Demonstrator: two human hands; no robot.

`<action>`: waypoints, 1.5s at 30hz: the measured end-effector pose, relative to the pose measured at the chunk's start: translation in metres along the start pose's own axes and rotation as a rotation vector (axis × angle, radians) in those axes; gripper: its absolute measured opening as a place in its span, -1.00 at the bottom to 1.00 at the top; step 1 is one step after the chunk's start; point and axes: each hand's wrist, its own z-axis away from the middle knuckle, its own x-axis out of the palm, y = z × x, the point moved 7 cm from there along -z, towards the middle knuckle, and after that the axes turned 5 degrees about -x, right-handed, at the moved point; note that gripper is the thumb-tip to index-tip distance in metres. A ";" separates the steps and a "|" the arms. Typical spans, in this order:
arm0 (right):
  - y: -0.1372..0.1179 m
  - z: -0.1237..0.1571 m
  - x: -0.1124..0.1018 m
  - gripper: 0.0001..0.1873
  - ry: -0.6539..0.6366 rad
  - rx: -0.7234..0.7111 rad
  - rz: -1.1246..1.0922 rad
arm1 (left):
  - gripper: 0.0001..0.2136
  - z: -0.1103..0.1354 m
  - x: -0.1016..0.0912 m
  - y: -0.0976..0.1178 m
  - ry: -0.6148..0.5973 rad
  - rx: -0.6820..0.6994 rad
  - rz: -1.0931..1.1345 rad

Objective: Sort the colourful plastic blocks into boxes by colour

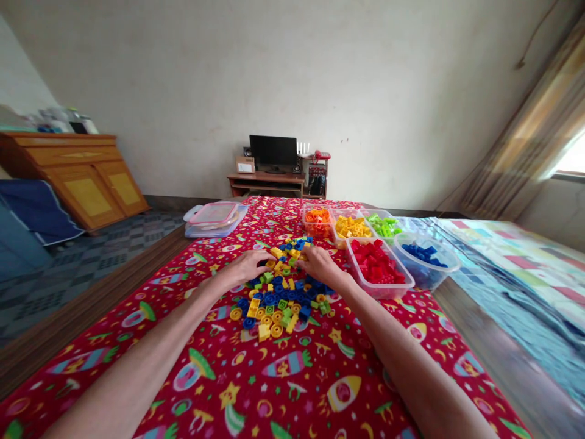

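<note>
A loose pile of yellow, blue and green toy bricks [278, 292] lies on a red patterned cloth [283, 390]. My left hand [249, 266] rests at the pile's far left edge, fingers curled and pinched on a yellow brick. At the pile's far right side my right hand [320, 263] has its fingers bent down among the bricks; what it holds is hidden. Right of the pile stand a tub of red bricks [378, 263] and a round bowl of blue bricks [425, 256].
Behind them are tubs of orange [317, 219], yellow [351, 227] and green bricks [384, 224]. Stacked lids [214, 218] lie far left. A mattress [512, 256] adjoins at right; a wooden cabinet [86, 177] and a desk with a monitor [273, 152] stand by the walls.
</note>
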 end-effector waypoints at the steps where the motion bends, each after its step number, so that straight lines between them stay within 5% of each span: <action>1: 0.001 -0.001 -0.002 -0.81 0.027 0.006 -0.015 | -0.77 0.000 -0.002 0.000 0.025 -0.009 -0.017; 11: 0.007 -0.005 -0.003 -0.66 0.148 0.090 -0.052 | -0.83 0.002 -0.028 0.014 0.317 -0.028 -0.053; 22: -0.005 -0.009 0.014 -0.50 -0.082 0.012 0.094 | -0.73 -0.013 0.011 0.010 0.159 0.014 -0.003; 26: -0.014 -0.008 0.019 -0.52 -0.184 -0.034 0.188 | -0.73 -0.009 0.012 0.009 0.181 0.110 -0.048; 33: -0.014 -0.005 0.013 -0.64 -0.114 0.021 0.119 | -0.79 -0.011 -0.001 0.011 0.199 0.024 -0.053; 39: 0.008 -0.014 0.004 -0.71 0.145 0.295 -0.329 | -0.72 -0.015 -0.023 0.021 0.310 -0.129 0.207; 45: 0.002 -0.019 0.021 -0.83 0.084 0.497 -1.278 | -0.56 -0.009 -0.017 0.024 0.263 -0.399 0.903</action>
